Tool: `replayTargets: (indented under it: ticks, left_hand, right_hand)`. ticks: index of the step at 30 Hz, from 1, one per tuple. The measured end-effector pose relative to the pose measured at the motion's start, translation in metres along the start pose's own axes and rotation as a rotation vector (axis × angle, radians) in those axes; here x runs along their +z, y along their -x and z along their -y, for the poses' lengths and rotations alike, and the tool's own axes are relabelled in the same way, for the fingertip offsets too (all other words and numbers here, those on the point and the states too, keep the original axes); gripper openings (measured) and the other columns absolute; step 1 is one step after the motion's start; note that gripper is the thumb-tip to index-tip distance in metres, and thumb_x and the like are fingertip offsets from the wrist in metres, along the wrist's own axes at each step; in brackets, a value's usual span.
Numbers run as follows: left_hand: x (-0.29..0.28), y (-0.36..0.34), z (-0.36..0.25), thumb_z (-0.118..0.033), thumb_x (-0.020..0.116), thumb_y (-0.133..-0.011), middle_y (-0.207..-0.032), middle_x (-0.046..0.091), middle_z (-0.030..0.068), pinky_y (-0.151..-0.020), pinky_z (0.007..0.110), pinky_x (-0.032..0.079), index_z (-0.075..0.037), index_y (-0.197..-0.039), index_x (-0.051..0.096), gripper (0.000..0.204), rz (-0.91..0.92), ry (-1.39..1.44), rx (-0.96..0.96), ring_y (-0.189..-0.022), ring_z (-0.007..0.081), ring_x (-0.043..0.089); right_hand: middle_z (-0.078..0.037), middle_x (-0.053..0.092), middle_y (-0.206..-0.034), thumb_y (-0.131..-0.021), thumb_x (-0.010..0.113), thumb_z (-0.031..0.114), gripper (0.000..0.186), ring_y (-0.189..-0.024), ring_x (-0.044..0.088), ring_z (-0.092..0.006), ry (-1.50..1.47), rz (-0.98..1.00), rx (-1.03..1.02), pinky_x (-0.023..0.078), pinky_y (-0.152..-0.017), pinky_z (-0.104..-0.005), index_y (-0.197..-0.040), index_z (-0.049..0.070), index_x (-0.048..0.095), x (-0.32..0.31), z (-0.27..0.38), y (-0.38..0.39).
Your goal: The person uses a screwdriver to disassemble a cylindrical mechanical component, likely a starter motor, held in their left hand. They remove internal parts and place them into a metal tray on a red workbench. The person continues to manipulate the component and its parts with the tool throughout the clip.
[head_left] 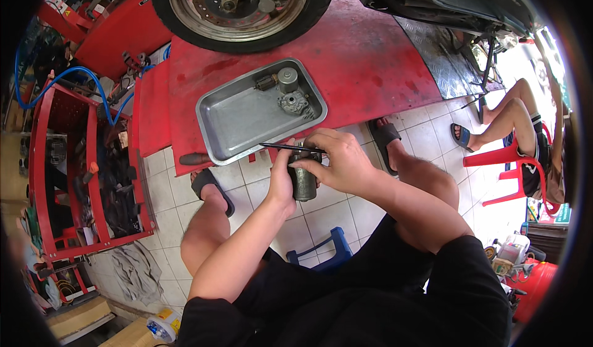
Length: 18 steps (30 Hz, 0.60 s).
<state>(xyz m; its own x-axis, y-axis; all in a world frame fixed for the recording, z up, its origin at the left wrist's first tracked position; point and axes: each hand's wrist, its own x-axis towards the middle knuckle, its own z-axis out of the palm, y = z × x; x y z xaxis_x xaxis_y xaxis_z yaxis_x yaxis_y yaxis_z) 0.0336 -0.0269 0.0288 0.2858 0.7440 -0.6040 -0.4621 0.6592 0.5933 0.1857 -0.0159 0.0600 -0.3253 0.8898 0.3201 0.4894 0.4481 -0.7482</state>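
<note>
My left hand [281, 183] grips a dull metal cylindrical part [306, 186], with its thumb up near the top. My right hand [343, 165] is curled over the same part from the other side, fingers at its upper end. A thin black tool [278, 145] lies crosswise under my fingers on top of the part; which fingers hold it is unclear. Just beyond my hands, a steel tray [216, 124] on the red platform [377, 69] holds a round silver can-like piece [287, 80], a small dark cylindrical piece [267, 82] and a cast metal housing [292, 103].
A motorcycle wheel [204, 38] is above the tray. A red tool cart [46, 186] with a blue hose stands left. A person [519, 124] sits on a red chair at right. A blue stool [340, 242] is beneath me. A rag [136, 270] lies on the tiles.
</note>
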Motion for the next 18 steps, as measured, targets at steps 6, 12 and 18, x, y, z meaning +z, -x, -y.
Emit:
replayTargets:
  ticks: [6, 12, 18]
  left_hand:
    - [-0.014, -0.011, 0.008, -0.055, 0.051, -0.096, -0.080, 0.065, 0.0092, -0.057, 0.034, 0.055, -0.006, -0.101, 0.061, 0.050, 0.092, 0.038, -0.014, -0.064, 0.0213, 0.066]
    - [-0.018, -0.010, 0.006, -0.052, 0.053, -0.096, -0.080, 0.065, 0.0116, -0.065, 0.036, 0.055, -0.003, -0.102, 0.060, 0.049, 0.091, 0.029, -0.059, -0.068, 0.0253, 0.065]
    - [-0.017, -0.011, 0.008, -0.054, 0.056, -0.094, -0.082, 0.064, 0.0116, -0.068, 0.036, 0.055, -0.002, -0.102, 0.060, 0.053, 0.080, -0.041, -0.056, -0.071, 0.0247, 0.065]
  right_hand:
    - [-0.013, 0.066, -0.081, -0.090, 0.073, 0.018, 0.026, -0.071, 0.062, -0.0198, -0.139, -0.051, 0.162, 0.050, -0.066, -0.0319, -0.101, -0.005, 0.066, -0.014, 0.009, -0.007]
    - [-0.017, 0.071, -0.092, -0.098, 0.057, 0.004, 0.013, -0.082, 0.071, -0.0231, -0.127, -0.121, 0.057, 0.054, -0.073, -0.0328, -0.105, -0.005, 0.062, -0.053, 0.013, -0.015]
    - [-0.019, 0.072, -0.096, -0.095, 0.051, -0.011, 0.019, -0.091, 0.073, -0.0222, -0.296, -0.356, -0.138, 0.057, -0.083, -0.0309, -0.114, -0.008, 0.047, -0.056, 0.015, -0.006]
